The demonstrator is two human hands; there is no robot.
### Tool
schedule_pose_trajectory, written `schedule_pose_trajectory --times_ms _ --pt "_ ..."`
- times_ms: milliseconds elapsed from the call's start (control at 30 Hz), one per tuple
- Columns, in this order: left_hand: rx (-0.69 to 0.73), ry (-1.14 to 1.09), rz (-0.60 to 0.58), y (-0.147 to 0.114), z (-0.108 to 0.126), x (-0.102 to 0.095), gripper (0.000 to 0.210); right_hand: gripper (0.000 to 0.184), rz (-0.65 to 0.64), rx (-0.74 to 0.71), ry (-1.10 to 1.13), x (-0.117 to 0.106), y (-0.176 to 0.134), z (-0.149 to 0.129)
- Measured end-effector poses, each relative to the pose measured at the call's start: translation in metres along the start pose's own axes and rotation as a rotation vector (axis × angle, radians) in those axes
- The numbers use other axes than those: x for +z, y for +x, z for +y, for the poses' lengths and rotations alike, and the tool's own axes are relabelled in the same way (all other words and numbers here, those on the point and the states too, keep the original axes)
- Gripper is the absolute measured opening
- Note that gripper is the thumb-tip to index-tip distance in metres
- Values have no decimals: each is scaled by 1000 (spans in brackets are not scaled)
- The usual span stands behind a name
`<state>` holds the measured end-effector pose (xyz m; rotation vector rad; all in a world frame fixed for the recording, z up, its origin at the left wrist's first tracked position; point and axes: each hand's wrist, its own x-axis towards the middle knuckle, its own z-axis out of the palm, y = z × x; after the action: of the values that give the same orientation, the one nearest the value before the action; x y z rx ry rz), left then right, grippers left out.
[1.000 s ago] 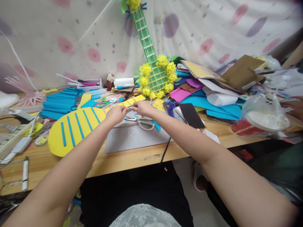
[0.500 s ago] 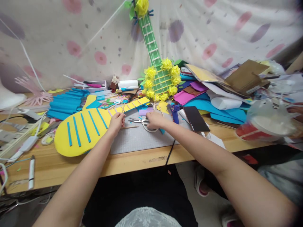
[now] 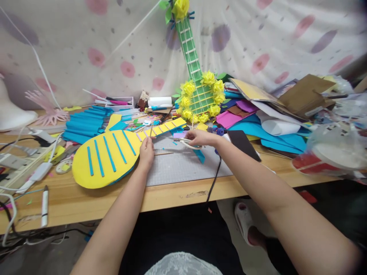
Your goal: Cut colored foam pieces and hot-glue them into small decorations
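Note:
My left hand (image 3: 146, 151) is closed on a thin wooden stick (image 3: 151, 131), which pokes up above the fingers. Just beside that hand lies a yellow paper guitar (image 3: 82, 164) with blue strips across its body and a striped neck reaching right. In my right hand (image 3: 200, 137) are scissors (image 3: 189, 146) with pale handles, held just above the grey cutting mat (image 3: 172, 172), blades toward the left hand. Another thin stick (image 3: 164, 154) lies on the mat between the hands. A blue paper piece (image 3: 198, 156) rests under the scissors.
A green paper guitar with yellow flowers (image 3: 197, 91) leans at the back. To the right are a glue gun (image 3: 216, 131), a phone (image 3: 244, 145), stacked paper (image 3: 272, 131) and a bagged bucket (image 3: 323, 156). A power strip (image 3: 21, 166) and marker (image 3: 44, 206) lie left.
My right hand has picked the scissors up off the mat. My left hand has turned more upright with the stick. The whole view has shifted a little to the left.

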<state>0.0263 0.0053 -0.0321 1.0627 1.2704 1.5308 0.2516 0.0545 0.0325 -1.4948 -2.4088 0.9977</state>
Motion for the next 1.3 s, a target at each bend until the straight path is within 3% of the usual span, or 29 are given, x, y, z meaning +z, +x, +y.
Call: schedule_pose_trajectory --times_ms 133,200,433,567,1000,1300 --pt "32 -98 -16 -3 0 3 16 45 223 29 -19 17 4 -4" --pt "40 -106 -25 -2 -1 3 16 50 272 34 -70 26 6 -11" --pt "-8 -119 -74 -2 -2 4 13 48 127 -122 -184 40 11 -41" --pt "-60 -121 -77 -3 -1 4 15 52 108 -123 -320 41 16 -50" --pt "-36 -103 -65 -1 -3 3 20 52 166 -187 -458 41 20 -48" --pt "-19 -93 -73 -1 -3 3 21 48 109 -168 -435 38 21 -49"
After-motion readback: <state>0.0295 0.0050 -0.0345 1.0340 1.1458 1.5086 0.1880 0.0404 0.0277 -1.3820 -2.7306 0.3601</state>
